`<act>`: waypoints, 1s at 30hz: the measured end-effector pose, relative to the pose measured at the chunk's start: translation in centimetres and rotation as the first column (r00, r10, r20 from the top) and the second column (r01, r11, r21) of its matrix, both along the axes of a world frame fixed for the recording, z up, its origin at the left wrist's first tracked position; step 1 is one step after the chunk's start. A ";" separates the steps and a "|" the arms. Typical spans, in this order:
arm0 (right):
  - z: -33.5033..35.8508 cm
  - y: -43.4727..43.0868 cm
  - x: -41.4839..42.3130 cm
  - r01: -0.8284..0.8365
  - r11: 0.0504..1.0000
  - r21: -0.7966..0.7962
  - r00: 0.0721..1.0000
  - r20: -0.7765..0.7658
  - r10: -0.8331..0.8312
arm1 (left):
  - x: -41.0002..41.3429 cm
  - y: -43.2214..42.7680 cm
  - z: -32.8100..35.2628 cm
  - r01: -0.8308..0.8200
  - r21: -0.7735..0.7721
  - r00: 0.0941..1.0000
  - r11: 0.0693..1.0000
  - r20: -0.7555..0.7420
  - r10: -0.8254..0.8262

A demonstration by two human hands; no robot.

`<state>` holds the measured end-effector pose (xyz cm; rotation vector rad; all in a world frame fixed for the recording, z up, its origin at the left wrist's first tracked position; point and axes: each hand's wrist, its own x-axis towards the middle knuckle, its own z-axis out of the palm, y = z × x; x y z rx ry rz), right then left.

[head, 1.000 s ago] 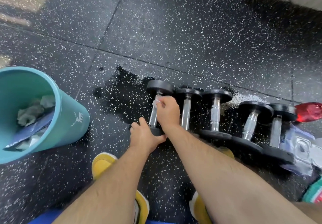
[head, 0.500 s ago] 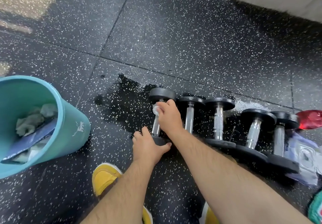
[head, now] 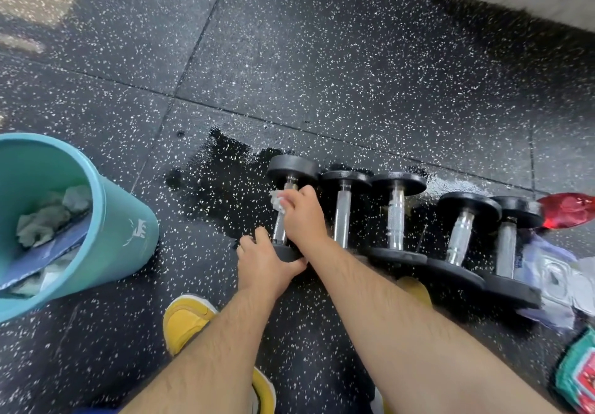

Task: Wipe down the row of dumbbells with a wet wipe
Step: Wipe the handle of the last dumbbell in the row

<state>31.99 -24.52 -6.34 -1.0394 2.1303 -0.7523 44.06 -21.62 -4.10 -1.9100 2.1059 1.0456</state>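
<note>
The wet wipe (head: 277, 203), a small white crumpled wad, is held by the right hand (head: 302, 217) against the upper part of the chrome handle of the leftmost dumbbell (head: 292, 169), with the fingers curled round wipe and handle together. The near black head of the same dumbbell is gripped by the left hand (head: 264, 260), thumb on one side and fingers on the other. Five dumbbells (head: 395, 217) are counted in the row, laid side by side on the floor (head: 322, 59), each with two round black heads and a chrome handle; the two at the right end are angled slightly away from the other three. A dark wet patch (head: 225, 195) is seen on the speckled black floor tiles under and to the left of the row. Well to the left, a teal bucket (head: 128, 220) is stood on the floor; crumpled pale wipes and a flat blue packet are held in it, and a small white emblem is printed on its wall, though no writing can be read there. Beside the right end of the row, a red packet (head: 566, 209), a clear plastic pack (head: 553, 272) and a green and red packet (head: 579, 378) are laid; their lettering is too blurred to be read. A yellow shoe (head: 185, 320) is seen under the left forearm.
</note>
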 end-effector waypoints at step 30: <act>0.5 2.1 0.4 -0.044 0.980 -0.195 0.977 -0.213 0.002 | 0.3 -0.1 -0.3 -0.007 0.001 1.000 1.000 -0.003 0.007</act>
